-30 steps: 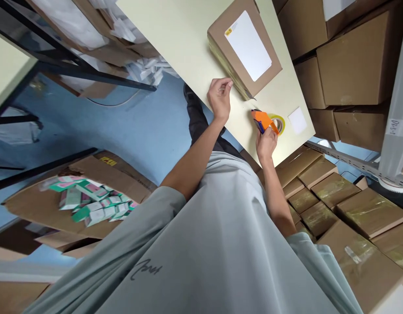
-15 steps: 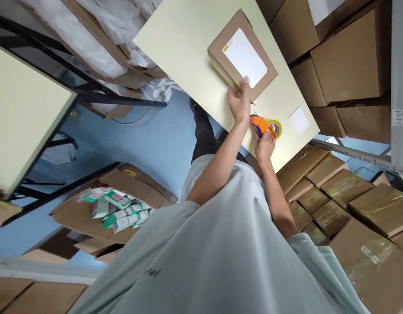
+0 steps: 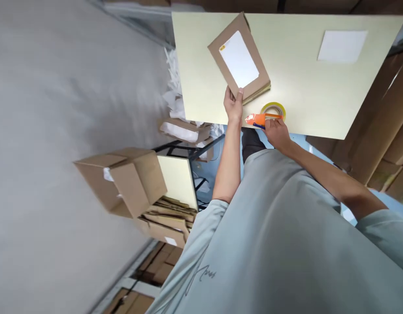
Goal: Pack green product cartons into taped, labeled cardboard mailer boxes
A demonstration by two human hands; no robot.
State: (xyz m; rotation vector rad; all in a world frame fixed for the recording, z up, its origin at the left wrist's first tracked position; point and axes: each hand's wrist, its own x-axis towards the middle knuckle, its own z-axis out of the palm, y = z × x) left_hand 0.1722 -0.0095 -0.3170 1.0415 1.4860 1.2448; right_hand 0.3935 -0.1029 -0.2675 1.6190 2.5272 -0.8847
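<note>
A flat brown cardboard box (image 3: 232,48) with a white label (image 3: 239,59) lies on the pale yellow table (image 3: 296,78). My left hand (image 3: 233,104) grips the box's near corner, thumb on top. My right hand (image 3: 277,132) holds an orange tape dispenser (image 3: 258,120) with a roll of clear tape (image 3: 273,109), resting on the table just right of the box's near corner.
A white paper sheet (image 3: 342,45) lies at the table's far right. An open cardboard box (image 3: 123,183) and flattened cartons (image 3: 165,222) sit to the left below. Stacked brown cartons (image 3: 391,144) stand at the right.
The view has swung sharply, so the table now lies across the top. My left hand went from beside the box to gripping its near corner. My right hand stays on the dispenser.
</note>
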